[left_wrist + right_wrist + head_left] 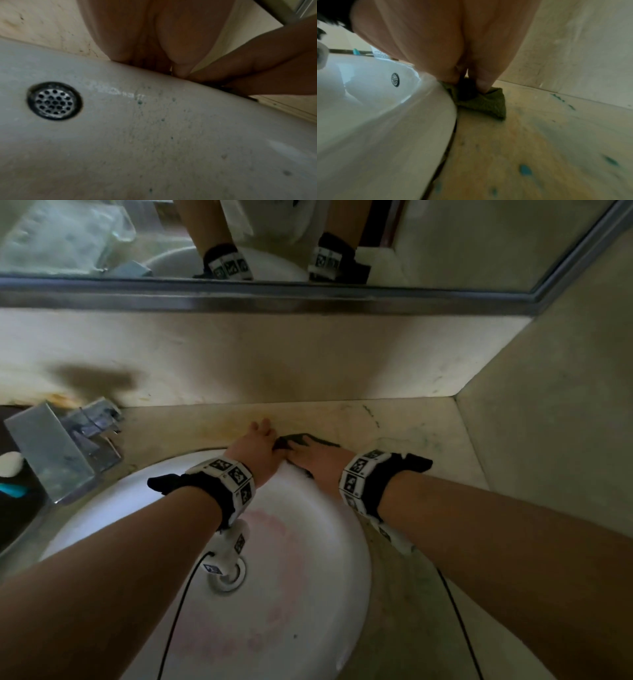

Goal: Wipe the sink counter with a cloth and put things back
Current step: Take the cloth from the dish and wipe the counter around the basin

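A dark green cloth (301, 440) (484, 104) lies bunched on the beige counter (411, 433) just behind the white sink's rim (298, 474). My right hand (318, 457) is on top of it, fingers curled down into the folds and pressing it to the counter. My left hand (257, 440) lies beside it over the rim, fingers (261, 426) stretched toward the back wall. Its thumb meets the cloth's left edge. In the left wrist view the left palm (154, 33) comes down behind the rim and its fingertips are hidden.
A chrome tap (51, 453) stands at the left with a white soap (10, 463) and a teal item (13, 489) beside it. Blue-green spots (524, 170) mark the counter on the right. Walls close in behind and to the right, with a mirror (308, 241) above.
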`<action>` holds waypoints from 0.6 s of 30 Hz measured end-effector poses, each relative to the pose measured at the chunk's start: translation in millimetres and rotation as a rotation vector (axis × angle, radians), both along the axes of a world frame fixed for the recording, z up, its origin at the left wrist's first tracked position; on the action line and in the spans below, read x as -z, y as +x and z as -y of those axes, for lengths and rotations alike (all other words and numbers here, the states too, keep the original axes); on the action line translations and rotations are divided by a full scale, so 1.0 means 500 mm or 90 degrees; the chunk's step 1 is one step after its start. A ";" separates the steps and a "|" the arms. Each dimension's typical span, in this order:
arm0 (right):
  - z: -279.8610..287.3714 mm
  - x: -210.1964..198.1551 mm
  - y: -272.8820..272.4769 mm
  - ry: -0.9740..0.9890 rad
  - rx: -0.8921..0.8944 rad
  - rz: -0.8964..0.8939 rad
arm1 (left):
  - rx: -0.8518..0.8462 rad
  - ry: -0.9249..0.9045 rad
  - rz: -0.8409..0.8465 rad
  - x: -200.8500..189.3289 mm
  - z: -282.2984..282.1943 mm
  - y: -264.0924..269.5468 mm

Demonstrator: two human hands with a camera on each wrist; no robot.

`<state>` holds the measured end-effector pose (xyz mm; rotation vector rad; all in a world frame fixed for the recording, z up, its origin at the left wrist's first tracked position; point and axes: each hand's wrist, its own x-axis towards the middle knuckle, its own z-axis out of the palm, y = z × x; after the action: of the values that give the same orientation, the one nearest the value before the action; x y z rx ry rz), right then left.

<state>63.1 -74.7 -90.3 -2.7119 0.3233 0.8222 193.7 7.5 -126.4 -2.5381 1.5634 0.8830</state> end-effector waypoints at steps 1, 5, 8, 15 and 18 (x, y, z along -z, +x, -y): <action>0.001 0.001 0.012 -0.024 -0.019 -0.013 | -0.001 -0.009 0.001 0.002 -0.002 0.001; 0.031 0.023 0.034 -0.059 -0.021 -0.026 | -0.010 -0.042 -0.012 0.006 -0.001 -0.002; 0.066 0.071 0.036 -0.074 0.022 -0.008 | -0.006 -0.040 -0.012 0.009 -0.001 -0.001; 0.130 0.101 0.022 -0.071 0.138 0.030 | -0.033 -0.022 -0.016 0.016 0.003 0.001; 0.129 0.106 0.001 -0.053 0.215 0.055 | -0.039 -0.027 -0.022 0.015 0.002 0.000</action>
<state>63.6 -139.5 -143.2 -2.6496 0.7850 0.6062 193.7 6.3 -133.8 -2.6280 1.5371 0.9133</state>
